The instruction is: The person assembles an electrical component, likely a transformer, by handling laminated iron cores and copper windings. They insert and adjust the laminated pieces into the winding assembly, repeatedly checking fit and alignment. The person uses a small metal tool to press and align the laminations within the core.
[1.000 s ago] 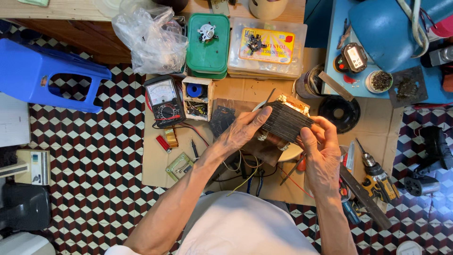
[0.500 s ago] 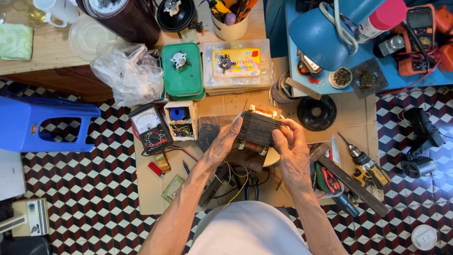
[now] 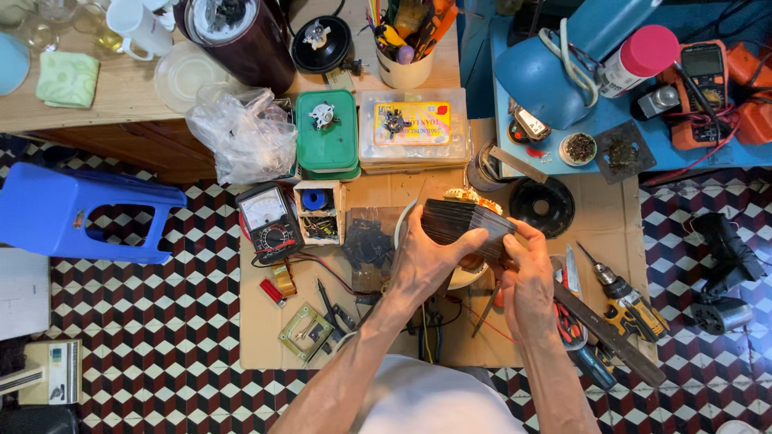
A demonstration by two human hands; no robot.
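Scene: seen from above, a person sits at a sheet of cardboard (image 3: 265, 321) laid over a checkered tile floor, a low work surface crowded with repair gear
Left hand (image 3: 422, 257): fingers clenched around the near left end of a dark block of stacked metal plates (image 3: 466, 223), thumb over its top, which steadies it
Right hand (image 3: 527, 273): fingers grasping the block's right end from below, so both hands carry it together
Metal block: held just above the cardboard's middle, tilted, copper windings showing at its far edge; a pale round dish lies beneath it
Left of the hands: a dial meter (image 3: 269, 221) with red and black leads, a small box of parts (image 3: 319, 213), a green box (image 3: 326, 133), all within reach
Right of the hands: a cordless drill (image 3: 631, 301) and a long flat file (image 3: 607, 333) lying near the right wrist
Behind: a blue lamp (image 3: 543, 76), a pink-capped spray can (image 3: 639, 60), a cup of tools (image 3: 404, 48)
Far left: a blue plastic stool (image 3: 72, 213) tipped on the floor
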